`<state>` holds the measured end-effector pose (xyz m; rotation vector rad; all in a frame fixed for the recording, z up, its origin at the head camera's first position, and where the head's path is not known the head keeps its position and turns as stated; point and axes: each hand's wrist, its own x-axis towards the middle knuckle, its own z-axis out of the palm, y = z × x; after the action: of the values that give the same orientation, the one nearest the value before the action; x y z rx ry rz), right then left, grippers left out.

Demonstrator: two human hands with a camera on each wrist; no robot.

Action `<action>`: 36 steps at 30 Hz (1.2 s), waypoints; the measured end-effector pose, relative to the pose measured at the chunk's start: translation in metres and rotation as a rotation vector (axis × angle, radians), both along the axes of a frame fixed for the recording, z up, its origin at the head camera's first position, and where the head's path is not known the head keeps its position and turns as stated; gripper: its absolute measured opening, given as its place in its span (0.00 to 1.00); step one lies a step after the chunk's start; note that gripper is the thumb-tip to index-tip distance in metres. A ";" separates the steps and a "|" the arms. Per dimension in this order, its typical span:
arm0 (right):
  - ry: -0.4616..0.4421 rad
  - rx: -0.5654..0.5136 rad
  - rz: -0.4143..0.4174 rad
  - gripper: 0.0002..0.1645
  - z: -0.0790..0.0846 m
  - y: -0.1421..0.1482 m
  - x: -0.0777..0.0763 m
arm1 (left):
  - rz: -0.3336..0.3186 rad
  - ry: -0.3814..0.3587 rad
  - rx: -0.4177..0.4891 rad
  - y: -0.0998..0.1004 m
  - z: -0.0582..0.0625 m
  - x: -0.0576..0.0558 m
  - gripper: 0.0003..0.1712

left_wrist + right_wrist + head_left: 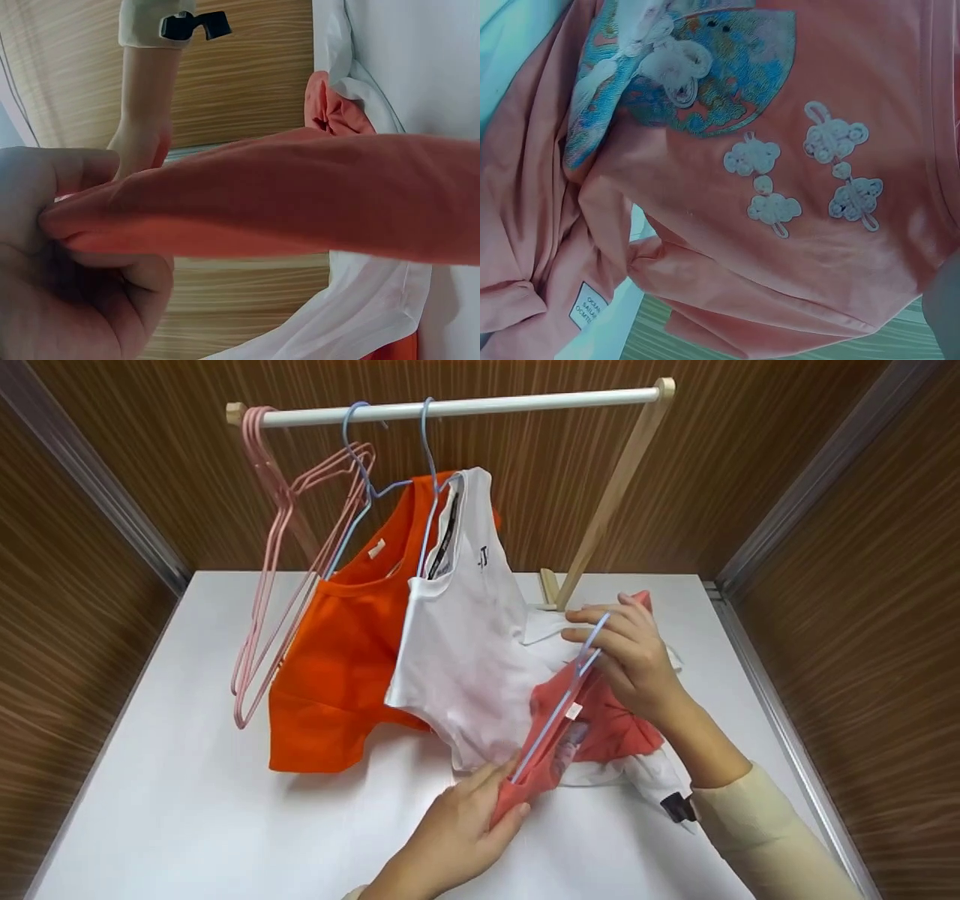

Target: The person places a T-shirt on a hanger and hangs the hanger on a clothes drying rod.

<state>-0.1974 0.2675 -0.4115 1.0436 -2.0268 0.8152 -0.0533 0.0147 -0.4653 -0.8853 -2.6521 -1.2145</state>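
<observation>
A coral shirt (551, 697) with a small white neck label is held up between both hands, a light blue hanger (547, 727) running through its neckline. My left hand (465, 817) pinches the shirt's near shoulder, where one end of the hanger goes into the cloth. The folded coral shoulder (225, 202) stretches away from those fingers in the left wrist view. My right hand (637, 652) grips the shirt's far shoulder, fingers close by the hanger's hook. White knot-shaped trims and a blue embroidered patch (735, 75) show on the shirt's front in the right wrist view.
A white rail (480, 406) on wooden legs carries several pink hangers (270, 510), an orange vest (337, 660) and a white vest (465, 622), the vests on blue hangers. White clothing (645, 780) lies behind the coral shirt on the white table (187, 810). Wood-grain panels surround it.
</observation>
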 end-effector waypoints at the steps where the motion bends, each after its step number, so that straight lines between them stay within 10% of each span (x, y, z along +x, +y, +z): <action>1: -0.002 0.000 -0.001 0.17 0.001 -0.001 0.001 | 0.007 -0.006 -0.003 0.000 0.000 0.000 0.30; 11: -0.026 -0.010 0.062 0.13 0.010 -0.012 0.013 | 0.118 0.027 0.172 0.006 0.014 -0.007 0.16; 19: -0.110 -0.115 0.080 0.18 0.019 -0.012 0.019 | 0.043 0.146 0.395 0.010 0.015 -0.009 0.03; 36: -0.202 -0.221 -0.076 0.27 0.001 0.021 0.001 | -0.059 0.164 0.497 0.008 0.012 -0.009 0.05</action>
<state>-0.1966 0.2882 -0.4109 0.7823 -2.0710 1.1136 -0.0622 0.0231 -0.4538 -0.9245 -2.0660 -1.6307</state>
